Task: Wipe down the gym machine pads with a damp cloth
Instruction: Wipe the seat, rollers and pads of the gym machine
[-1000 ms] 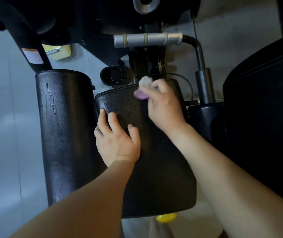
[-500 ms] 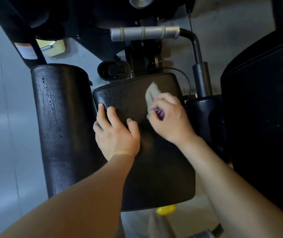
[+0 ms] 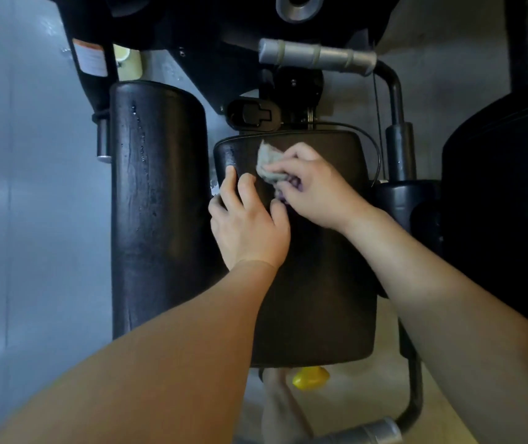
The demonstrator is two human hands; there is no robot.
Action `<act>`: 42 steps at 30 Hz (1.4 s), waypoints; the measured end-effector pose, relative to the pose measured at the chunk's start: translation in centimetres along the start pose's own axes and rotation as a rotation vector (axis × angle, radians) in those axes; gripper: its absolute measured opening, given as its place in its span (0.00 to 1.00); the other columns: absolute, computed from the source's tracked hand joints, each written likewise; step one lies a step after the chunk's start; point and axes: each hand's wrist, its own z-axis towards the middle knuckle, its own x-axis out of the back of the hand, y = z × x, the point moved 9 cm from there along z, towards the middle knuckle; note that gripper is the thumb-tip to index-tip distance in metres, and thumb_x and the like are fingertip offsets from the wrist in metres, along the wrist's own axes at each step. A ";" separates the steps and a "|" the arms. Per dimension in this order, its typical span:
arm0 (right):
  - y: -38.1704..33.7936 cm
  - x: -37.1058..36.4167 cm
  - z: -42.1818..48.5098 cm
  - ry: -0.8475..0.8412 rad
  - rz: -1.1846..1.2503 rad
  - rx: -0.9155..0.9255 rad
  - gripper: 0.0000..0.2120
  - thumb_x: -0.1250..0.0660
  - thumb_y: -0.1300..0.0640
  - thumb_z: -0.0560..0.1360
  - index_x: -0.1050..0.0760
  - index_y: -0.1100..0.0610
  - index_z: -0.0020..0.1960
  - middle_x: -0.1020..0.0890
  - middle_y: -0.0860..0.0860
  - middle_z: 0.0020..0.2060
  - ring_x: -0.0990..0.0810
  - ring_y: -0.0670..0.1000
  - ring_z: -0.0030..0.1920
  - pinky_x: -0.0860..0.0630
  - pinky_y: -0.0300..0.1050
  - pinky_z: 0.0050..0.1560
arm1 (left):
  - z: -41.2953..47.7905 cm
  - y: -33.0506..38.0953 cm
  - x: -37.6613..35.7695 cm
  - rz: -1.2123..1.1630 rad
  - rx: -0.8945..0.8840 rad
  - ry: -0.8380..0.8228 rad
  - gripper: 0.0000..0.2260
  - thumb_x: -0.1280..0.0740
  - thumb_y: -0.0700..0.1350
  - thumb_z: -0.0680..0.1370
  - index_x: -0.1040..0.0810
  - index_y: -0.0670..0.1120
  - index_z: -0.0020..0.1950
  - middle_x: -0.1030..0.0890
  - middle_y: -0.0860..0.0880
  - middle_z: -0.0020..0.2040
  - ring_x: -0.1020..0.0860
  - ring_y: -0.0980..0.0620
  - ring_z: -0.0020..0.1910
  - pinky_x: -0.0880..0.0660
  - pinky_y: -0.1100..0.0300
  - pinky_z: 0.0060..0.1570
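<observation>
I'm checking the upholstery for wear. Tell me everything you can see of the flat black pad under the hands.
The flat pad is a black, leather-like rectangle with rounded corners and a seam along its far edge, glossy near the far left corner. It lies beside the roller pad. The left hand rests flat on it; the right hand presses a grey cloth onto its far part.
</observation>
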 end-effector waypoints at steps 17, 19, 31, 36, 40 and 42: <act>-2.0 -0.3 3.6 0.189 -0.209 -0.055 0.12 0.35 0.60 0.79 0.21 0.53 0.61 0.28 0.48 0.58 0.21 0.57 0.54 0.19 0.54 0.55 | 13.5 -1.4 8.4 0.478 -0.508 -0.089 0.24 0.41 0.51 0.77 0.31 0.44 0.72 0.36 0.43 0.78 0.47 0.40 0.81 0.55 0.35 0.78; -0.9 0.5 4.5 0.229 -0.202 -0.125 0.12 0.36 0.61 0.80 0.21 0.53 0.61 0.28 0.47 0.58 0.22 0.57 0.55 0.20 0.54 0.56 | 15.0 -2.4 8.1 0.554 -0.457 -0.122 0.29 0.45 0.59 0.78 0.37 0.49 0.76 0.44 0.44 0.82 0.55 0.39 0.82 0.58 0.30 0.76; -1.4 0.0 13.5 -0.259 -0.019 -0.263 0.09 0.38 0.57 0.83 0.21 0.48 0.56 0.19 0.45 0.45 0.19 0.43 0.42 0.21 0.39 0.45 | 16.2 -3.3 8.0 0.466 -0.408 -0.110 0.31 0.41 0.62 0.74 0.32 0.53 0.76 0.37 0.46 0.80 0.47 0.40 0.81 0.54 0.27 0.73; -3.3 -5.0 15.4 -0.646 -0.155 -0.165 0.12 0.39 0.55 0.81 0.22 0.51 0.41 0.20 0.45 0.41 0.23 0.47 0.48 0.25 0.53 0.56 | 16.5 -3.3 8.2 0.455 -0.422 -0.108 0.31 0.39 0.61 0.73 0.30 0.53 0.75 0.35 0.45 0.79 0.44 0.39 0.80 0.54 0.27 0.73; 0.2 -1.8 15.2 -0.612 -0.194 -0.241 0.13 0.37 0.57 0.80 0.24 0.52 0.37 0.20 0.46 0.39 0.21 0.45 0.43 0.24 0.54 0.53 | 16.8 -3.4 8.1 0.438 -0.415 -0.107 0.31 0.37 0.60 0.72 0.28 0.53 0.75 0.35 0.46 0.78 0.43 0.39 0.80 0.54 0.27 0.73; 1.8 -0.4 14.7 -0.556 -0.200 -0.292 0.14 0.37 0.59 0.81 0.22 0.52 0.37 0.19 0.42 0.37 0.22 0.37 0.43 0.26 0.44 0.48 | 16.7 -3.3 8.2 0.434 -0.420 -0.102 0.30 0.37 0.59 0.72 0.27 0.52 0.74 0.34 0.46 0.78 0.42 0.39 0.80 0.54 0.26 0.73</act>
